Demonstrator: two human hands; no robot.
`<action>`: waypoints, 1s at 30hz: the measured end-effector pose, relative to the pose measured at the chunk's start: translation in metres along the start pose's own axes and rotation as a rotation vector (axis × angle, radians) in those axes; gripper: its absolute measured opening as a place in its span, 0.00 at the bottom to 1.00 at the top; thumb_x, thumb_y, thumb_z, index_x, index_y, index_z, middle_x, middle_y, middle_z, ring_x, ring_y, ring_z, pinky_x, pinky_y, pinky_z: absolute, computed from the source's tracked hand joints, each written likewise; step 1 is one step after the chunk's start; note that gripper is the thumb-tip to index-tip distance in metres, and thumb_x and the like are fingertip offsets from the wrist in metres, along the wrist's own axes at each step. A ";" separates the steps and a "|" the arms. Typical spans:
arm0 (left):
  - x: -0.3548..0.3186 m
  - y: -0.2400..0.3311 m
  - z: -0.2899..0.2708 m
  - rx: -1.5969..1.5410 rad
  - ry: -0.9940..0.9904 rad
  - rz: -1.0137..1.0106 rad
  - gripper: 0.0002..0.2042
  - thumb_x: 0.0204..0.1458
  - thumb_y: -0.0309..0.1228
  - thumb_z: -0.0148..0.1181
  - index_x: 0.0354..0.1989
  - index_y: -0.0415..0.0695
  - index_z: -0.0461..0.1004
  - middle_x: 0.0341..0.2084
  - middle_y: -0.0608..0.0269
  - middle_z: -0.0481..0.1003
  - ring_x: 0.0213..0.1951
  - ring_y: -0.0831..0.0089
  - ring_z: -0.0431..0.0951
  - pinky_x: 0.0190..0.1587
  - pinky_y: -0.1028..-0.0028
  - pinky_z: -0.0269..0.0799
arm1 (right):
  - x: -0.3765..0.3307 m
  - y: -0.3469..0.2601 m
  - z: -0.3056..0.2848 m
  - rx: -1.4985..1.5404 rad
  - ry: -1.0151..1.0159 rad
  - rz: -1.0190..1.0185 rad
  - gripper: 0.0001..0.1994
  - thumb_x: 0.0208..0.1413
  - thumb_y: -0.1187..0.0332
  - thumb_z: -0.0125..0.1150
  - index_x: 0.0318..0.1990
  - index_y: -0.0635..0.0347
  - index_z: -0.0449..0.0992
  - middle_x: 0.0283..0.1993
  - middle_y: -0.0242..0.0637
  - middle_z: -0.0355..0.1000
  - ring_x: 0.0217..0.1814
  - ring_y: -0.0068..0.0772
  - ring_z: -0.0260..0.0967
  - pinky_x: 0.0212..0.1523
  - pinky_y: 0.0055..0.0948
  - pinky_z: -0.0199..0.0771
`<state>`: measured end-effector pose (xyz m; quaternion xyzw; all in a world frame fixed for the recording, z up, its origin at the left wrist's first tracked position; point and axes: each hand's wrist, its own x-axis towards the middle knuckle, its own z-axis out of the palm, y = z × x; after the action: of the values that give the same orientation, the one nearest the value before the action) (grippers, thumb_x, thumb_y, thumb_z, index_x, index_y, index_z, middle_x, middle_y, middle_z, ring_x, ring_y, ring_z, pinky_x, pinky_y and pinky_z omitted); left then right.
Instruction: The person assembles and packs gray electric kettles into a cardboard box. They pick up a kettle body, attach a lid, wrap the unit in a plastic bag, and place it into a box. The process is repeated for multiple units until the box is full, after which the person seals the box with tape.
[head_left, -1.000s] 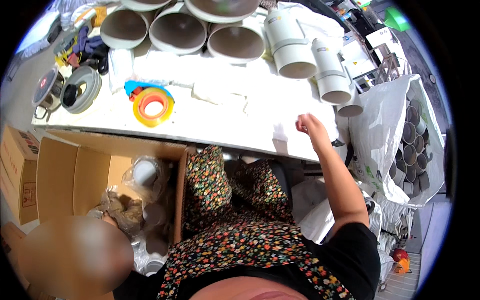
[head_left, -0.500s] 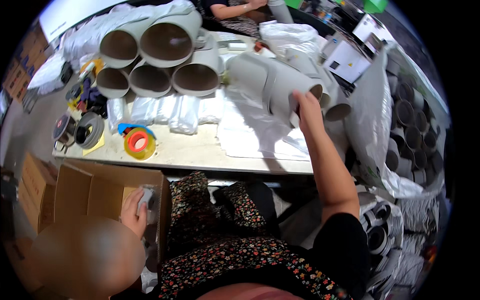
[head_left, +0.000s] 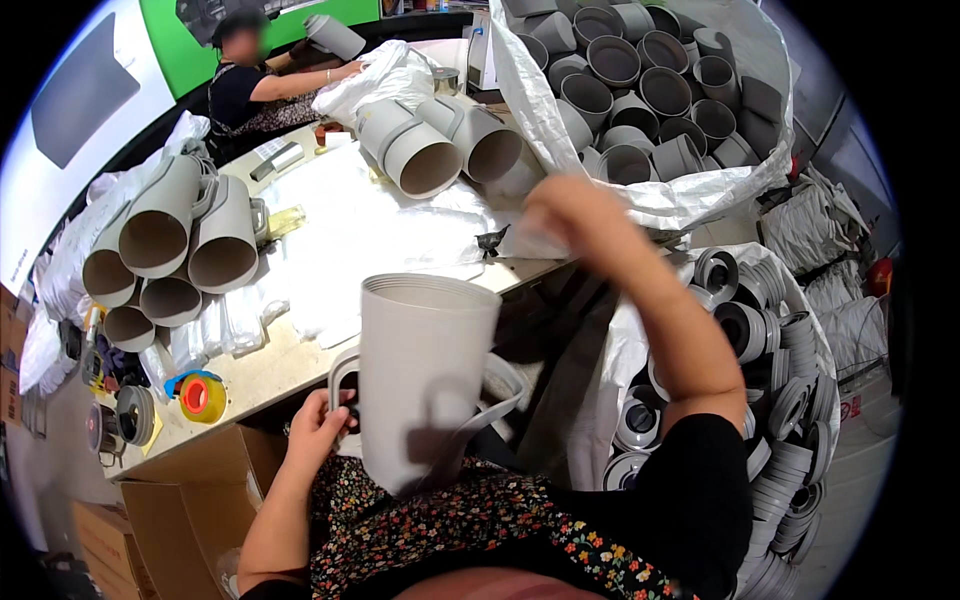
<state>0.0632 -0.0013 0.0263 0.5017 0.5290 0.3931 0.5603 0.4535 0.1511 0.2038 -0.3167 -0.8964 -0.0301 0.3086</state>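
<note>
In front of my lap a large grey jug (head_left: 428, 380) stands upright with its threaded rim up. It has a loop handle on the left, and a second grey loop sticks out at the right. My left hand (head_left: 322, 428) is closed around the left handle; a small black part shows by the fingers. Above the table's right edge my right hand (head_left: 570, 215) is raised and smeared by motion, so its fingers cannot be read. It is nearest to the white sack (head_left: 690, 205) of grey cups (head_left: 612, 62) and to two grey jugs (head_left: 425, 165) lying on the table.
More grey jugs (head_left: 155, 240) lie stacked at the table's left. Tape rolls (head_left: 203, 398) sit by the front edge, above an open cardboard box (head_left: 185, 520). A sack of grey lids (head_left: 740, 330) stands at my right. Across the table a person (head_left: 262, 95) handles a grey jug.
The view has swung right. My left hand has come out of the box and holds a jug in front of me. My right hand has let go of the jug it held.
</note>
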 end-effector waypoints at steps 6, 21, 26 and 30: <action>-0.029 -0.033 -0.034 -0.207 0.274 -0.171 0.19 0.52 0.29 0.53 0.51 0.40 0.58 0.30 0.61 0.70 0.20 0.79 0.70 0.18 0.81 0.65 | -0.053 0.151 -0.056 -0.644 -0.233 0.966 0.21 0.50 0.55 0.55 0.44 0.66 0.70 0.46 0.54 0.69 0.49 0.52 0.66 0.49 0.42 0.66; -0.073 -0.032 -0.043 -1.075 0.341 0.019 0.14 0.58 0.39 0.46 0.50 0.49 0.65 0.37 0.67 0.70 0.30 0.78 0.70 0.26 0.78 0.69 | -0.165 -0.115 0.220 0.485 -0.259 0.533 0.11 0.42 0.73 0.52 0.36 0.64 0.71 0.35 0.45 0.69 0.39 0.41 0.68 0.40 0.36 0.67; -0.068 0.004 -0.033 -0.385 0.221 0.189 0.25 0.55 0.33 0.53 0.59 0.45 0.53 0.47 0.61 0.64 0.30 0.75 0.69 0.30 0.73 0.73 | -0.168 -0.165 0.203 1.512 -0.517 1.311 0.16 0.55 0.57 0.50 0.44 0.60 0.71 0.37 0.35 0.71 0.29 0.29 0.72 0.29 0.27 0.74; -0.053 -0.002 -0.003 -0.206 0.155 0.099 0.28 0.51 0.29 0.57 0.58 0.37 0.52 0.33 0.55 0.69 0.29 0.72 0.72 0.33 0.72 0.73 | -0.236 -0.030 0.141 0.239 0.020 0.661 0.15 0.55 0.66 0.51 0.49 0.61 0.69 0.42 0.40 0.71 0.42 0.29 0.69 0.43 0.29 0.69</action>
<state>0.0533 -0.0524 0.0350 0.4353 0.5020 0.5099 0.5463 0.5040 0.0328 -0.0407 -0.5511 -0.7395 0.1734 0.3453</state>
